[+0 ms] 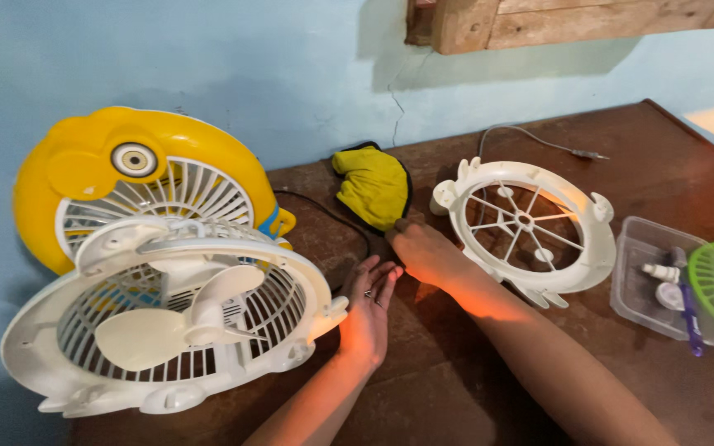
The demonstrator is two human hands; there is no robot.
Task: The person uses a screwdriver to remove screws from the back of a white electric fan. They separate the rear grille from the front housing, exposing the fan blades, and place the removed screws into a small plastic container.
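Fingers of right hand pinching yellow cloth, black-edged, crumpled

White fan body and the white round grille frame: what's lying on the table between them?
In the head view, both hands: left hand flat on the table, right hand touching the yellow cloth, plus a black cable.

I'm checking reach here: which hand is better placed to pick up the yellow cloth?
The right hand. Its fingertips already touch the lower edge of the yellow cloth. The left hand lies flat on the table, nearer the white fan, short of the cloth.
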